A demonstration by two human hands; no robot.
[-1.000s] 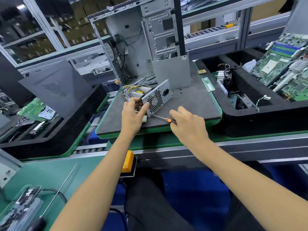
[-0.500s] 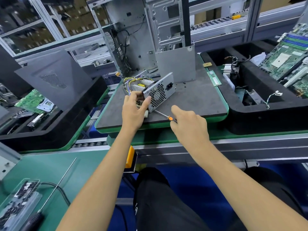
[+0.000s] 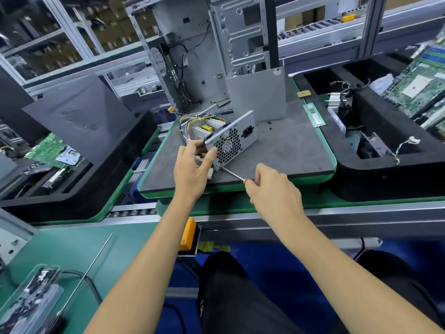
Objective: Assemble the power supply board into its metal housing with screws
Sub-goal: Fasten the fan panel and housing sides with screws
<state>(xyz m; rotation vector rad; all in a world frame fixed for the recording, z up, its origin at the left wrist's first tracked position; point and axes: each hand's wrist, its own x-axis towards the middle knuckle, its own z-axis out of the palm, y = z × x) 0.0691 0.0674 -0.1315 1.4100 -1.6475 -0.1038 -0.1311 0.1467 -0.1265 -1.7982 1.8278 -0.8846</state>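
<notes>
A silver metal housing point(image 3: 243, 131) with a fan grille and a power socket stands on the grey mat point(image 3: 289, 153). The power supply board point(image 3: 204, 128) with yellow wires sits inside it, open at the top. My left hand point(image 3: 192, 169) grips the housing's near left corner, thumb on the grille face. My right hand point(image 3: 272, 191) holds a small screwdriver point(image 3: 232, 174) with an orange collar. Its tip touches the housing's lower near corner. The screw itself is too small to make out.
An open computer case point(image 3: 192, 56) stands behind the housing, with a loose metal panel point(image 3: 257, 97) leaning beside it. A memory stick point(image 3: 314, 115) lies at the mat's right edge. Black trays point(image 3: 385, 179) with circuit boards flank both sides. A box of screws point(image 3: 31, 297) sits near left.
The view has shifted slightly. Both hands stay on the housing and the screwdriver, with its tip at the same lower corner.
</notes>
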